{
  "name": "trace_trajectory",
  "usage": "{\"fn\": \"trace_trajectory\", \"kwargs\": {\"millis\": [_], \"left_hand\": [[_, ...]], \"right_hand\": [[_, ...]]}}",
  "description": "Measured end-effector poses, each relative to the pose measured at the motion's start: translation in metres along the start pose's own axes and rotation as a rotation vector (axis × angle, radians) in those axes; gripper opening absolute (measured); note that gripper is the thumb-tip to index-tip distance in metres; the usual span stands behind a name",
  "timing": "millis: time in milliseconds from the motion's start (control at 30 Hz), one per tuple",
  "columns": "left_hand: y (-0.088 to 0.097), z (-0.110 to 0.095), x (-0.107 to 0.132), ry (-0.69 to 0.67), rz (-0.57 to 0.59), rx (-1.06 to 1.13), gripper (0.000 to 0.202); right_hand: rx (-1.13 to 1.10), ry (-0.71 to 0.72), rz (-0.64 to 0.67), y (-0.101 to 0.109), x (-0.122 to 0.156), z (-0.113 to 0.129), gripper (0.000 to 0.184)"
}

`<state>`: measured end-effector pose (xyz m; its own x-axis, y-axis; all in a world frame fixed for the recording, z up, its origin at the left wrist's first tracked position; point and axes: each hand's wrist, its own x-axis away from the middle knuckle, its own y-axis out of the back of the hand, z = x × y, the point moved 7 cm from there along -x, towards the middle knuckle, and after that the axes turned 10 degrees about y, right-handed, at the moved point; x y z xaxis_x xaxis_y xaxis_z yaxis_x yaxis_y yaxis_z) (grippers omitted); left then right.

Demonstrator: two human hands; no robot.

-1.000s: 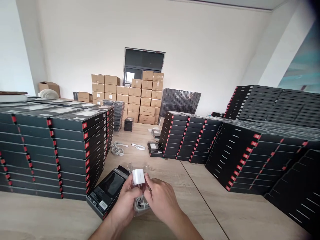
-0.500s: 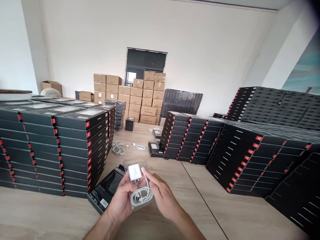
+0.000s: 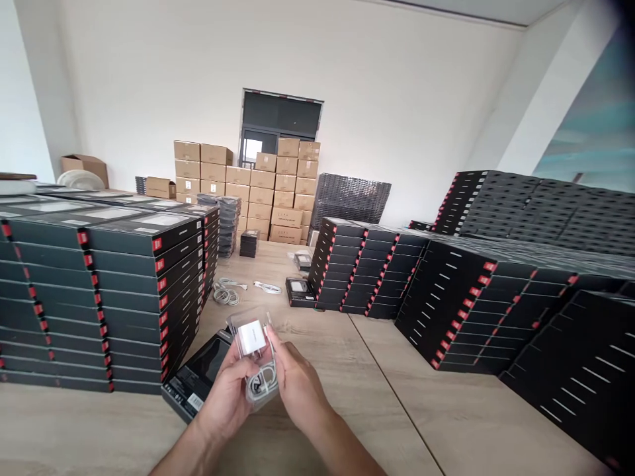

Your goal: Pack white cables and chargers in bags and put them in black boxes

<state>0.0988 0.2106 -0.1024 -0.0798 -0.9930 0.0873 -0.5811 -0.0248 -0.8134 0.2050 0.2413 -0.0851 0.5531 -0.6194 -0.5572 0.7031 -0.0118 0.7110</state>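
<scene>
You hold a clear pack [image 3: 237, 325] with both hands, just above the counter [image 3: 347, 370].

Your left hand [image 3: 225, 396] cups the pack from below and from the left, fingers closed round it. Your right hand [image 3: 297, 390] pinches its right edge, thumb up near the top. The pack sits between your two hands, tilted up towards you. A white charger [image 3: 251, 337] shows in its upper part and a coiled white cable [image 3: 260, 383] below that, between your palms. A black box [image 3: 198, 377] lies on the counter just beside your left hand. Tall stacks of black boxes [image 3: 124, 284] stand near on the left, and more stacks [image 3: 446, 291] stand well apart on the right.
</scene>
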Motion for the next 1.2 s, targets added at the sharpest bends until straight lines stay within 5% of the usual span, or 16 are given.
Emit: {"fn": "trace_trajectory", "kwargs": {"millis": [133, 267, 433, 500, 600, 667, 733, 900, 1033, 1200], "left_hand": [[-0.006, -0.007, 0.000, 0.065, 0.102, -0.053, 0.057], [-0.008, 0.001, -0.002, 0.198, 0.175, -0.126, 0.060], [-0.012, 0.018, -0.001, 0.290, 0.264, -0.271, 0.074], [-0.005, 0.013, -0.006, 0.240, 0.192, -0.372, 0.073], [0.018, -0.023, -0.014, -0.067, -0.045, -0.669, 0.066], [0.030, -0.052, -0.015, -0.312, -0.237, -1.005, 0.065], [0.039, -0.066, -0.016, -0.385, -0.409, -1.431, 0.067], [0.056, -0.052, -0.023, -0.046, -0.603, -2.138, 0.082], [0.055, -0.049, -0.025, 0.103, -0.682, -2.211, 0.081], [0.052, -0.056, -0.026, 0.087, -0.651, -2.186, 0.071]], "right_hand": [[-0.329, 0.001, -0.146, 0.017, 0.000, 0.001, 0.048], [-0.834, -0.316, -0.258, 0.022, 0.009, -0.031, 0.059], [-1.127, -0.433, -0.198, 0.013, 0.011, -0.037, 0.065], [-1.115, -0.445, -0.179, 0.014, 0.011, -0.035, 0.056], [-1.089, -0.525, -0.270, 0.020, 0.014, -0.041, 0.040], [-1.091, -0.607, -0.377, 0.025, 0.017, -0.050, 0.034], [-1.100, -0.662, -0.472, 0.030, 0.019, -0.059, 0.031], [-1.148, -0.693, -0.619, 0.037, 0.022, -0.077, 0.028], [-1.233, -0.715, -0.699, 0.037, 0.024, -0.084, 0.034], [-1.323, -0.698, -0.725, 0.032, 0.023, -0.081, 0.050]]}}
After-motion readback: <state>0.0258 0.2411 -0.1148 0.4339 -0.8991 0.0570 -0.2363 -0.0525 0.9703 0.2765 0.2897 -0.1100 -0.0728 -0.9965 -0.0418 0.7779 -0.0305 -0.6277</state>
